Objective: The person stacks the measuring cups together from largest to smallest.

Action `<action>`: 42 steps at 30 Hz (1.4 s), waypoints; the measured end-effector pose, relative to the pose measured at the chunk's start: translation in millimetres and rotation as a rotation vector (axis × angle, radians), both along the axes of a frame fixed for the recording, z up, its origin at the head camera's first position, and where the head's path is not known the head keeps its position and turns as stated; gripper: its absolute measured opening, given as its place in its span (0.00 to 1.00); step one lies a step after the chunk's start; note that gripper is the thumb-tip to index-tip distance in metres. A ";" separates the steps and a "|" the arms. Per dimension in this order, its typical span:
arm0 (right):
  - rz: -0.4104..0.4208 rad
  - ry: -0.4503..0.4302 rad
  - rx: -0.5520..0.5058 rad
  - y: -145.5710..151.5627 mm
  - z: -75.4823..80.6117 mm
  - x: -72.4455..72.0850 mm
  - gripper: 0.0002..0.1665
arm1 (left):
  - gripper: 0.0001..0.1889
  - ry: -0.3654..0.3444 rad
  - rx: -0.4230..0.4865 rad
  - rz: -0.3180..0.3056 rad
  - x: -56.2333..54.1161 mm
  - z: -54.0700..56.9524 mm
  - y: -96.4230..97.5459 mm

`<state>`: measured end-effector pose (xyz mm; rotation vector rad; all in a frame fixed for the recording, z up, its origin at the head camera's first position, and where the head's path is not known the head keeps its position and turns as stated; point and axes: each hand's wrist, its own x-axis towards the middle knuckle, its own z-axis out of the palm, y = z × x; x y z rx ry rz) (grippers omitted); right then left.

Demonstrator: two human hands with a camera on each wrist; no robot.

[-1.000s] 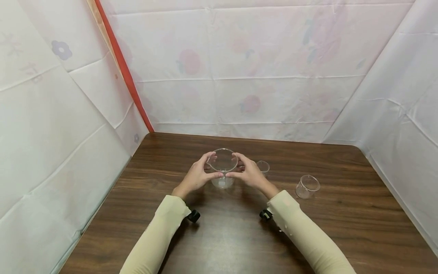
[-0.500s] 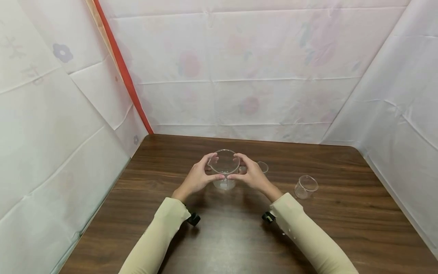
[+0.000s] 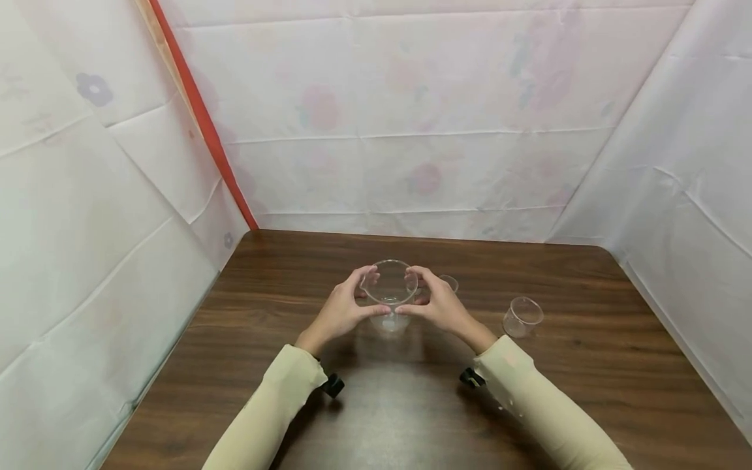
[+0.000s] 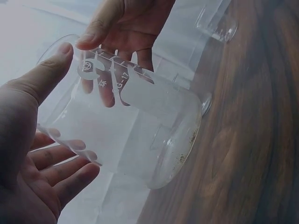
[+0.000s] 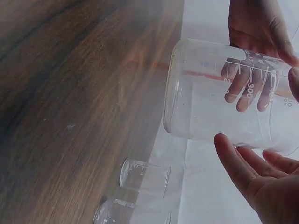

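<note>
Both hands hold a large clear glass beaker (image 3: 390, 322) upright between them in the middle of the table. My left hand (image 3: 343, 305) grips its left side and my right hand (image 3: 442, 304) its right side, thumbs almost meeting at the near side just below the rim. White printed markings show on the beaker (image 4: 154, 100) in the left wrist view. Its base is close over the wood, and I see no contents in it. Just beyond the right hand stands a small beaker (image 3: 449, 283), partly hidden by that hand. A medium beaker (image 3: 523, 318) stands farther right.
The dark wooden table (image 3: 593, 365) has rounded back corners. White patterned sheets (image 3: 470, 150) hang behind it and at both sides, with a red strip (image 3: 205, 124) at the back left. In the right wrist view the small beaker (image 5: 145, 177) is beside the medium one (image 5: 122, 211).
Both hands and the large beaker have shifted slightly right and toward me, with the grip unchanged. The head view has moved a little; the two smaller beakers stay in place.
</note>
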<state>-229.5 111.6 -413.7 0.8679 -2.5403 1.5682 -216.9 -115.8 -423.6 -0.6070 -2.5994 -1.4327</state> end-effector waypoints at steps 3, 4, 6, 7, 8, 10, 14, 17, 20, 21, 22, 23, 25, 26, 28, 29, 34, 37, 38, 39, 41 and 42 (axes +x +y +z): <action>0.002 0.004 0.002 1.2 2.3 3.6 0.45 | 0.44 0.005 0.009 -0.006 3.5 1.4 1.4; 0.001 0.005 0.003 1.9 3.2 5.2 0.45 | 0.44 0.005 0.011 -0.011 4.6 1.8 2.0; -0.004 0.002 0.009 3.7 5.4 9.2 0.47 | 0.44 0.008 0.015 -0.021 6.4 2.0 3.7; -0.008 0.003 0.013 4.8 6.5 11.4 0.47 | 0.44 0.010 0.018 -0.027 7.2 2.2 4.7; -0.013 0.004 0.016 5.8 7.6 13.6 0.47 | 0.44 0.010 0.021 -0.033 8.0 2.4 5.9; -0.025 0.007 0.021 8.3 8.7 17.7 0.47 | 0.43 0.013 0.020 -0.038 9.8 2.6 8.6; -0.036 0.010 0.026 12.9 8.9 23.6 0.47 | 0.43 0.010 0.016 -0.045 13.8 2.5 13.5; -0.034 0.003 0.016 16.4 7.2 26.9 0.46 | 0.43 0.005 0.012 -0.054 16.7 2.4 17.0; -0.031 -0.013 0.005 20.3 5.2 29.7 0.45 | 0.43 -0.003 0.009 -0.058 20.3 3.6 20.8; -0.031 -0.012 0.006 21.8 4.5 30.8 0.45 | 0.43 -0.009 0.007 -0.057 21.3 3.5 22.0; -0.032 -0.016 0.008 23.2 4.4 32.3 0.46 | 0.43 -0.016 0.002 -0.058 22.7 3.6 23.1; -0.032 -0.020 0.012 24.8 3.8 33.6 0.46 | 0.43 -0.022 -0.002 -0.059 23.9 3.4 24.0; -0.035 -0.018 0.022 27.4 2.8 36.8 0.47 | 0.44 -0.031 -0.013 -0.064 26.5 3.0 25.9; -0.036 -0.017 0.027 28.5 2.6 38.3 0.47 | 0.44 -0.032 -0.020 -0.066 27.5 2.3 26.7; -0.037 -0.014 0.032 30.1 1.2 40.7 0.48 | 0.44 -0.033 -0.031 -0.072 29.8 1.9 28.0; -0.036 -0.010 0.032 30.6 0.2 41.6 0.48 | 0.44 -0.033 -0.033 -0.073 30.8 1.6 28.5; -0.039 -0.002 0.041 31.9 -2.4 46.2 0.48 | 0.45 -0.042 -0.030 -0.074 35.2 -1.5 30.2; -0.044 -0.012 0.061 32.5 -4.3 47.9 0.48 | 0.45 -0.047 -0.039 -0.078 36.9 -5.2 30.8; -0.044 -0.016 0.066 32.7 -5.5 48.2 0.47 | 0.45 -0.049 -0.045 -0.079 37.3 -6.5 30.8; -0.044 -0.020 0.070 33.1 -6.8 48.6 0.47 | 0.45 -0.051 -0.047 -0.082 37.6 -8.0 30.9; -0.045 -0.031 0.074 33.9 -9.1 49.4 0.47 | 0.45 -0.059 -0.055 -0.085 38.5 -10.2 31.2; -0.043 -0.033 0.071 34.5 -10.1 49.9 0.48 | 0.45 -0.064 -0.057 -0.084 38.8 -11.1 31.4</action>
